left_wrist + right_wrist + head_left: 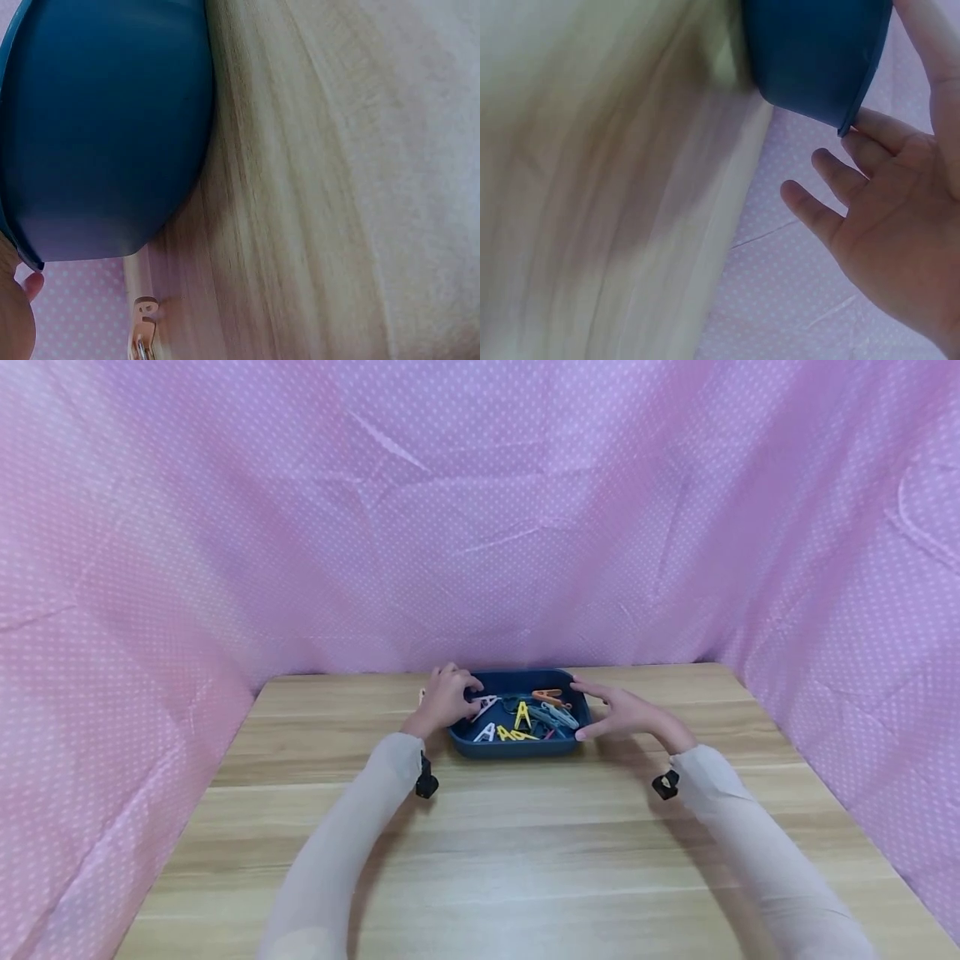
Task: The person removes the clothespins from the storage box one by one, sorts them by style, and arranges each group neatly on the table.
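A dark blue plastic tub (517, 749) stands near the table's back edge with several clothespins inside: yellow (522, 716), white (486, 732), orange (551, 695) and pale blue ones. My left hand (446, 697) grips the tub's left rim, its fingers bent over the edge close to a white clothespin (487, 702). At the right end, my right hand (626, 714) touches the rim with thumb and fingers spread wide. In the right wrist view the fingers (817, 206) look mostly straight, some of them clear of the tub wall (810, 60).
A pale clothespin (142, 326) lies on the table outside the tub, by my left hand. The wooden table (525, 843) ends just behind the tub. Pink dotted cloth (495, 527) hangs at the back and both sides.
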